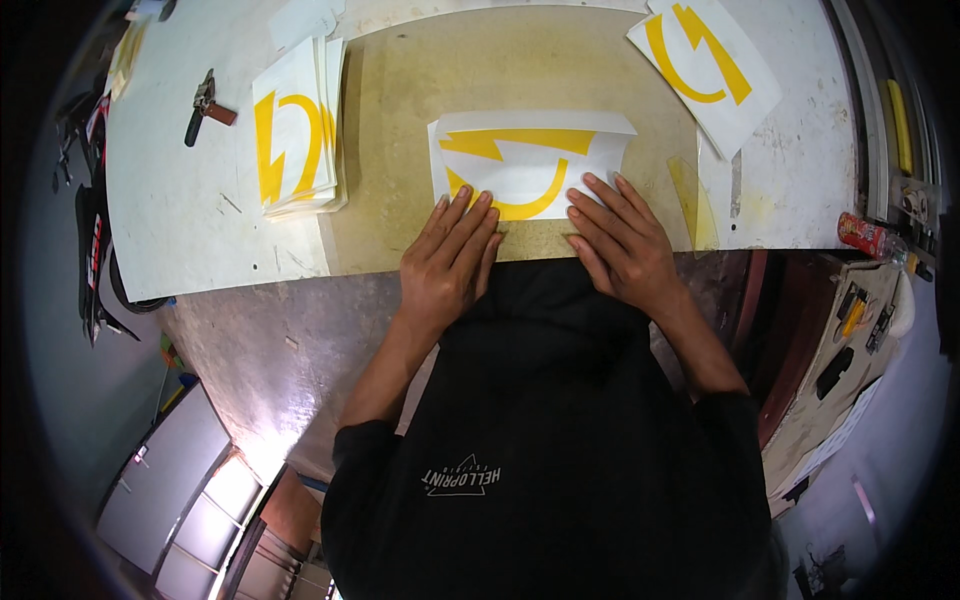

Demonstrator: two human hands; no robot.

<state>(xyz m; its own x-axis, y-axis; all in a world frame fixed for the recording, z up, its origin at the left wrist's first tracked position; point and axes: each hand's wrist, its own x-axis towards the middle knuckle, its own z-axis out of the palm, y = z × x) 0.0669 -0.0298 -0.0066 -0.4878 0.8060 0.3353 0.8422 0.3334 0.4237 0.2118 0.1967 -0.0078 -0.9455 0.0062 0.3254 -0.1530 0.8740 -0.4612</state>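
- In the head view, the left grip (pixel 450 245) is lying palm-down over the near left corner of a white sheet with yellow shapes (pixel 530 178); its fingers are stretching forward close together, pinching nothing that shows.
- The right grip (pixel 627 238) is covering the near right corner, its fingers spreading slightly and their tips resting on the paper.
- The sheet is lying on the bench (pixel 400 85), between and just ahead of both grips; the two are probably bearing on opposite corners so that it is neither sliding nor curling.
- Along the edge farthest from the grips, a pale band is showing; whether it is a fold or a second layer, I cannot tell.
- Left of the left grip, a stack of similar sheets (pixel 290 130) is sitting apart, perhaps for easy reach; beyond it, a dark tool with a brown part (pixel 208 108) is lying clear of the paper.
- Ahead and right of the right grip, another marked sheet (pixel 690 70) is resting at a slant, seemingly leaving the middle free.
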